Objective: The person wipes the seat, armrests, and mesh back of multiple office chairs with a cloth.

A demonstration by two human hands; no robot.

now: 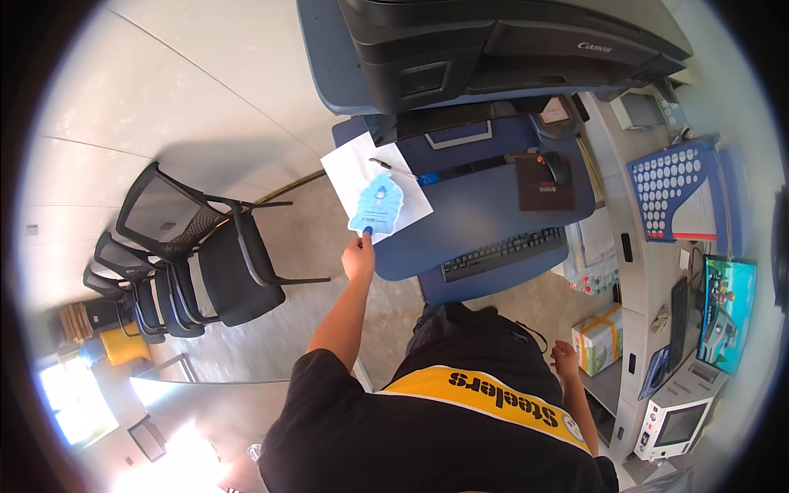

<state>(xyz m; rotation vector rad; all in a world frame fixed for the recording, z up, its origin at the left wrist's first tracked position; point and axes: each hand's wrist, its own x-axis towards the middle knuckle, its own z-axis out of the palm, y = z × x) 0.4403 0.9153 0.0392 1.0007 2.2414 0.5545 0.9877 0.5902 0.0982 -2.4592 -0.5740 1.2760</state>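
Note:
My left hand (358, 257) pinches the short dark blue handle of a light blue hand fan (379, 204) with a scalloped edge. The fan is over a white sheet of paper (348, 168) at the left end of the blue desk; whether it touches the sheet I cannot tell. A dark pen (393, 168) lies on the sheet just beyond the fan. Low beside my body, my right hand (565, 360) hangs with loosely bent fingers and nothing visible in it, near a white and green box (598, 338) with yellow straps.
The blue desk (468, 209) carries a black keyboard (503, 253), a mouse (558, 168) on a dark pad and a monitor stand (460, 135). Above looms a big black printer (526, 49). Black mesh chairs (234, 275) stand left. A side counter (629, 287) runs along the right.

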